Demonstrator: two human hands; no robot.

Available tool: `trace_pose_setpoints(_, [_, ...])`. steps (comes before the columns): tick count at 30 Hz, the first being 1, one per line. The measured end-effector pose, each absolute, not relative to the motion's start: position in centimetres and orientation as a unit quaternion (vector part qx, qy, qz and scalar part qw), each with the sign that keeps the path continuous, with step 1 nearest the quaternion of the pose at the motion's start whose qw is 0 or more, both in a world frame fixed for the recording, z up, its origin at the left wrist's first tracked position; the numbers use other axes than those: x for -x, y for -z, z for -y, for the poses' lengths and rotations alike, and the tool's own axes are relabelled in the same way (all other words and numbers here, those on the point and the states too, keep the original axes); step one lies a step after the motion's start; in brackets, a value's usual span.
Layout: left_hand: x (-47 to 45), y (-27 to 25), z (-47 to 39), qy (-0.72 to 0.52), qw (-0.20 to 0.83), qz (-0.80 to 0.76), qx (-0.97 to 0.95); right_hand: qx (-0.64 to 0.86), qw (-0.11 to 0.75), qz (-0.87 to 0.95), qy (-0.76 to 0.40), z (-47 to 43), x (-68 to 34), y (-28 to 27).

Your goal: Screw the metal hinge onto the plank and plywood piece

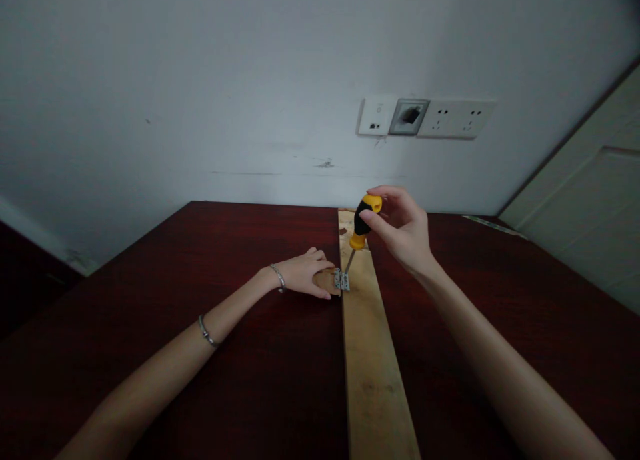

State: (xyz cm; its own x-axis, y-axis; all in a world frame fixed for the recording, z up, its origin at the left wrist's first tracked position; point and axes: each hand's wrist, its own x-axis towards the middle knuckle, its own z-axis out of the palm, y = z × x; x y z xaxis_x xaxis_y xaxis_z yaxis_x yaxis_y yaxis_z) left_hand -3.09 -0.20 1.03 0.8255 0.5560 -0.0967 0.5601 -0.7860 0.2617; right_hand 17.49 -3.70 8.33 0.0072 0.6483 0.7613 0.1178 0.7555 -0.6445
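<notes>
A yellow and black screwdriver (361, 221) is gripped by its handle in my right hand (406, 230). Its shaft slants down to a small metal hinge (342, 280), with the tip at the hinge's right leaf. That leaf lies on a long wooden plank (373, 353), while the left leaf rests on a small wooden piece (325, 280). My left hand (304, 273) curls its thumb and fingers around this small piece and holds it against the plank's left edge. Whether screws sit in the hinge holes is too small to tell.
The plank runs lengthwise over a dark red tabletop (240, 393) toward a pale wall (225, 80). Socket plates (455, 119) are mounted on the wall, one with a black plug (412, 115). A white panelled door (590, 180) stands at the right. A thin strip (495, 227) lies at the table's back right.
</notes>
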Motion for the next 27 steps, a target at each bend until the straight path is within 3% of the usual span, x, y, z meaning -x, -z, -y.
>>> trace_pose_setpoints(10, [3.09, -0.90, 0.15, 0.005, 0.136, -0.295, -0.946, 0.260, 0.623, 0.674, -0.300, 3.72, -17.98, -8.10])
trace_pose_setpoints(20, [3.11, -0.85, 0.16, 0.003, 0.137, -0.293, -0.946, 0.291, 0.624, 0.706, -0.166, 3.35, -17.92, -8.11])
trace_pose_setpoints(27, [3.00, -1.17, 0.36, 0.005, 0.140, -0.300, -0.944, 0.258, 0.628, 0.690, -0.251, 3.36, -18.26, -7.81])
